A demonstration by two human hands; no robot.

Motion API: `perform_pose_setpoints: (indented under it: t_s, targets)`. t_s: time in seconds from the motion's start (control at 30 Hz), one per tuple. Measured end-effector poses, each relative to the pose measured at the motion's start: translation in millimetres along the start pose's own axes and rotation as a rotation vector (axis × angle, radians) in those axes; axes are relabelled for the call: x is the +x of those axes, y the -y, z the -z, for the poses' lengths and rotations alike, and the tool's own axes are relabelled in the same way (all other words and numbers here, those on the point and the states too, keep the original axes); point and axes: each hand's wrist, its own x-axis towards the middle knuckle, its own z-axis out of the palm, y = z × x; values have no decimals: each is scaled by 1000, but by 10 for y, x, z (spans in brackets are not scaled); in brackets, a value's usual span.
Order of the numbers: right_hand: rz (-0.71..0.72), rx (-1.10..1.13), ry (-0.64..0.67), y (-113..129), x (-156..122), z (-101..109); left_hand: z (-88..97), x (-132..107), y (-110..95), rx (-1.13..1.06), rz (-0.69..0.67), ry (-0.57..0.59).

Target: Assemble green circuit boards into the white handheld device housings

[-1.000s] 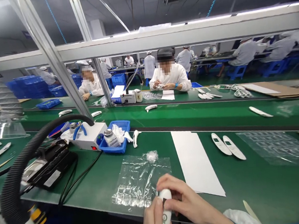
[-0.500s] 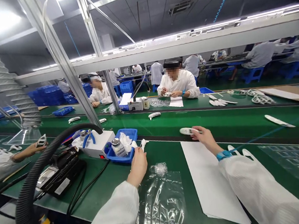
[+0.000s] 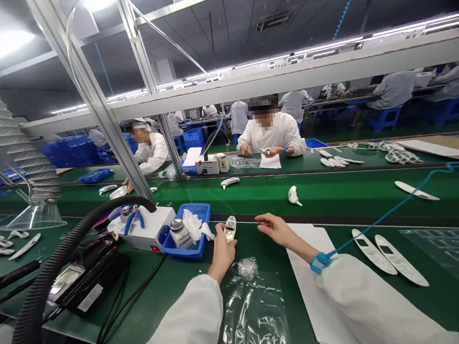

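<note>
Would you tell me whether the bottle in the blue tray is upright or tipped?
Upright: the bottle stands in the blue tray, its metal cap uppermost.

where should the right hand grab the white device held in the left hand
Probably the exposed upper end of the white device, pinched from the right: the left hand covers its lower end, and the open right hand lies on that side.

Glossy plastic casing [image 3: 230, 228], crinkled clear plastic bag [image 3: 254, 321], matt white paper [image 3: 306, 289]

Gap btwn L hand [image 3: 222, 254] & R hand [image 3: 278, 231]; blue tray [image 3: 184, 254] just left of L hand blocks that way; blue cord [image 3: 380, 214] runs right off R wrist.
</note>
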Motion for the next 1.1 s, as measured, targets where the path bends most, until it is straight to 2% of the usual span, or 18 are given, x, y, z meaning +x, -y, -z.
perform_pose_setpoints:
  t_s: [0.23,0.47,0.6,0.73,0.8,0.9,1.03,1.1]
  targets:
    - [104,172,164,572,-352,-325,242,-548,-295,-195,-97,96]
    - [67,296,204,791,-590,-456,395,-992,-416,-245,-21,150]
    - [136,216,191,856,-718,-487,453,-1112,-463,-264,6,134]
    - [317,16,198,982,-899,-518,460,-1101,-310,-282,52,95]
    - [304,-108,238,972,-908,-525,464,-1068,-175,-301,94,68]
    - [138,-273,299,779,-780,-536,486,-1057,-22,-350,156,40]
    - [54,-422,308,442,-621,-547,503,-1156,-29,-433,199,55]
    - [40,-487,287,342,-572,-475,506,-1231,-82,-522,251,74]
